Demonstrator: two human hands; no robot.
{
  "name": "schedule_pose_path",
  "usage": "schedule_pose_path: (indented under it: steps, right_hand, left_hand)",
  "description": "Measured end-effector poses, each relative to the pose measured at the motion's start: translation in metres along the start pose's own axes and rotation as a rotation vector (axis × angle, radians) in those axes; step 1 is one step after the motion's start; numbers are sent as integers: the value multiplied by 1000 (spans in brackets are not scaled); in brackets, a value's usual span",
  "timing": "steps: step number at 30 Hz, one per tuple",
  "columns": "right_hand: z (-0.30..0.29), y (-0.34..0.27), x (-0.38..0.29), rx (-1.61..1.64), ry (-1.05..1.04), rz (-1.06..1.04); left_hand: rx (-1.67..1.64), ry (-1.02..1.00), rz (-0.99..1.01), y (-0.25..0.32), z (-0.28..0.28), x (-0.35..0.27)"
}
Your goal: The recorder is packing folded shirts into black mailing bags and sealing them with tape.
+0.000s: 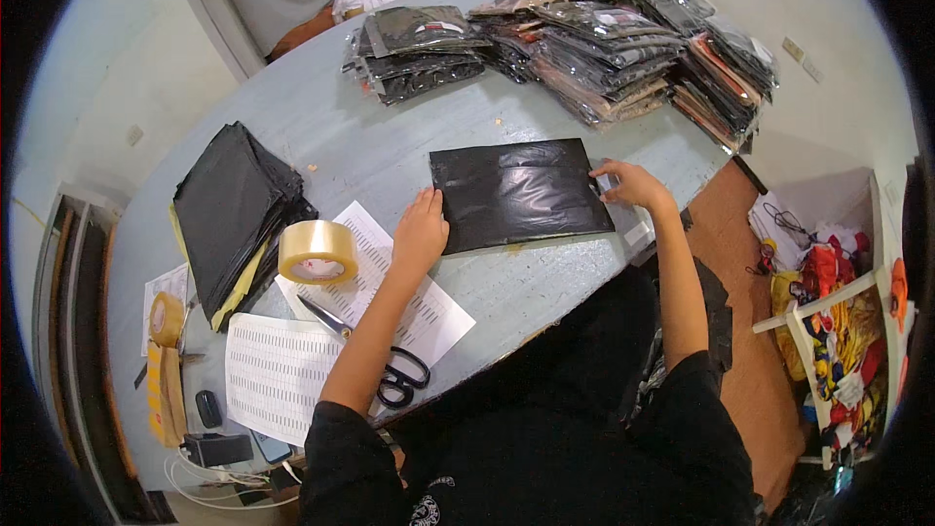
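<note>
A black plastic packet lies flat on the grey-blue table in front of me. My left hand rests at its left edge, palm down with the fingers close together. At its right edge is my right hand, thumb and fingers apart; whether it grips the edge is unclear. Beside my left forearm, a roll of clear packing tape rests on printed sheets. Black-handled scissors lie partly beneath that forearm. A stack of black plastic bags sits further left.
Piles of garments in clear bags cover the table's far right. At lower left are a second tape roll, a tape dispenser, a black computer mouse, a phone and white cables. A shelf holds colourful cloth at right.
</note>
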State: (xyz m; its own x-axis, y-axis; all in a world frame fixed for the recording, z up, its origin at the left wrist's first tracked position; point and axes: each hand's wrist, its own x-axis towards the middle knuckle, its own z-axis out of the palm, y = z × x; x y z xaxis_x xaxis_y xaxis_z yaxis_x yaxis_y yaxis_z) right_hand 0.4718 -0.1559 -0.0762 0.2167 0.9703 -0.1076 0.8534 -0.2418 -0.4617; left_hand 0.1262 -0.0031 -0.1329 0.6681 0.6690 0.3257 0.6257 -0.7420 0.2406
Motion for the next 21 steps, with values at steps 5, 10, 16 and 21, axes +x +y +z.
schedule_pose_path:
  steps: [5, 10, 16, 21]
  right_hand:
    - [8, 4, -4, 135, 113, 54]
    - [11, 7, -3, 179, 125, 77]
    - [12, 6, -2, 149, 149, 62]
    - [18, 12, -7, 189, 198, 55]
  left_hand:
    - [-35, 114, 83, -7, 1, -4]
    - [-10, 142, 111, -1, -8, -4]
    - [327, 132, 360, 18, -23, -21]
    - [189, -28, 180, 28, -33, -33]
